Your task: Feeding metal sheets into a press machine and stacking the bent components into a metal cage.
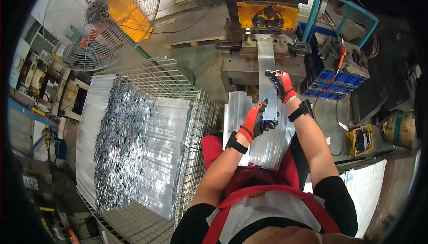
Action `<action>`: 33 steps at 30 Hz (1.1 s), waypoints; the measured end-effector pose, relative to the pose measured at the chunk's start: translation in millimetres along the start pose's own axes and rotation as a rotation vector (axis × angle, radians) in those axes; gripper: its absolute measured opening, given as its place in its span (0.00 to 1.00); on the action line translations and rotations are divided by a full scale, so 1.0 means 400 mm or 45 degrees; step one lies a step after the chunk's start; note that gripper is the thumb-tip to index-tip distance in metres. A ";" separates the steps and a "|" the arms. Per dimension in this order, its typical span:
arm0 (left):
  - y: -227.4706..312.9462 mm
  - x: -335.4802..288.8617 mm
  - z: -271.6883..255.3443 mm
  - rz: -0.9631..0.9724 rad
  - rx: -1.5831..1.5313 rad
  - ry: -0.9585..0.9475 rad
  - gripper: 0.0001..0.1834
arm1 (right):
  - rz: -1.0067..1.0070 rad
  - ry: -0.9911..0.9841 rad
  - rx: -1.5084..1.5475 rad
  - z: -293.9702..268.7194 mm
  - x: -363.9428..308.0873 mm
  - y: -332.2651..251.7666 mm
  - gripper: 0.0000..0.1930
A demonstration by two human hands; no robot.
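A long flat metal strip reaches from the die of a press toward my body. My left hand, in a red and black glove, is closed around the strip's near end. Farther up, my right hand, gloved alike, grips the right edge, its dark fingertips lying on the strip's upper face. The strip's far end lies on the die, below the yellow part of the press. Under my hands a stack of similar metal strips rests in front of my lap, partly hidden by my left hand and the held strip.
To the left stands a wire mesh cage packed with many metal strips. Behind it is a large floor fan. A blue crate with tools stands right of the press, and a small yellow bin sits lower right.
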State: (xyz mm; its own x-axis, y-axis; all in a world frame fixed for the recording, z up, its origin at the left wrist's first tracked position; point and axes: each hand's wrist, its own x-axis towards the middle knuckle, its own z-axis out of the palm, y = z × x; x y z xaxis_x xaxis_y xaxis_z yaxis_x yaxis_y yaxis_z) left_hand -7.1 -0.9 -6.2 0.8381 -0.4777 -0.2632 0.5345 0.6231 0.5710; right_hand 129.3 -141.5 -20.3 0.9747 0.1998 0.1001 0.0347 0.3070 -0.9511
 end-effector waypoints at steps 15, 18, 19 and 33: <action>0.016 -0.008 0.016 0.039 0.145 0.106 0.28 | -0.007 0.117 0.028 0.012 0.024 0.024 0.08; -0.004 0.003 0.022 -0.071 -0.078 -0.157 0.29 | 0.040 0.208 -0.105 -0.081 0.053 0.064 0.08; 0.000 -0.038 0.011 -0.015 -0.015 -0.199 0.29 | -0.026 0.119 -0.107 -0.011 0.007 0.031 0.09; -0.138 -0.318 -0.031 0.228 1.094 0.624 0.13 | 0.675 -0.030 0.261 0.062 -0.477 0.100 0.15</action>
State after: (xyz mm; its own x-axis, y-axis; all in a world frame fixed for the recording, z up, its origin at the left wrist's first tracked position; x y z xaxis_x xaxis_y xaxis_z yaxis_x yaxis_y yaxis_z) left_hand -141.8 33.1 -13.8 0.9541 0.0076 -0.2992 0.2987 -0.0899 0.9501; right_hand -60.6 -144.4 -70.2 0.8418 0.3958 -0.3671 -0.5041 0.3328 -0.7970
